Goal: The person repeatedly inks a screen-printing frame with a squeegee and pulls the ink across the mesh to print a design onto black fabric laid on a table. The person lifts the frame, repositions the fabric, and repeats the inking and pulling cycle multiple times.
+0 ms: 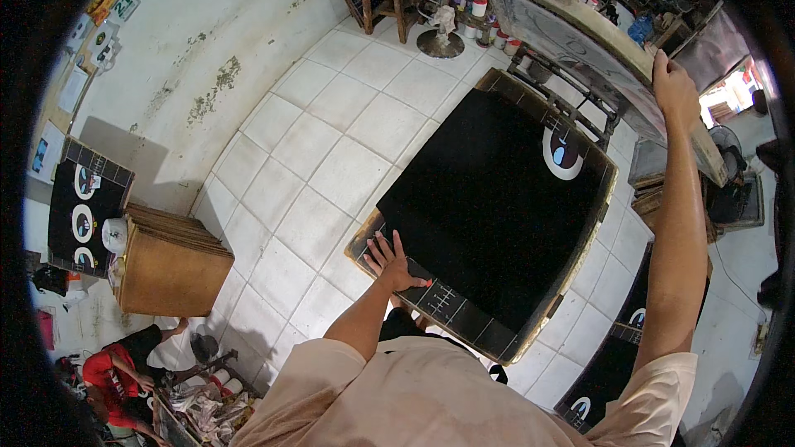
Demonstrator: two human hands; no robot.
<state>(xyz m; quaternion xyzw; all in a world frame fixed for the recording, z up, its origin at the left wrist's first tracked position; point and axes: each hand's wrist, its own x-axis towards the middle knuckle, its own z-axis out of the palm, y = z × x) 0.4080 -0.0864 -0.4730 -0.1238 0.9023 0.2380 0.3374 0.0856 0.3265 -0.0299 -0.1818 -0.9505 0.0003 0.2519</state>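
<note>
A board (474,328) with marked dark edges stands before me, a black cloth panel (489,199) lying flat over most of it. Near its far right corner is a white ring print (564,154) with blue inside. My left hand (389,266) rests on the board's near left edge, fingers spread, thumb beside a small red spot. With my arm stretched out to the right, my right hand (676,93) is closed round the edge of a large framed screen (596,40). The screen is tilted up above the board's far right side, and its face shows faint line marks.
At left, a brown box-shaped stack (175,269) stands beside another black printed panel (79,215). A person in red (116,372) sits at lower left near crumpled cloths (211,410). Jars (480,7) and a round-based stand (440,44) are at the back. More black panels (609,360) lie right.
</note>
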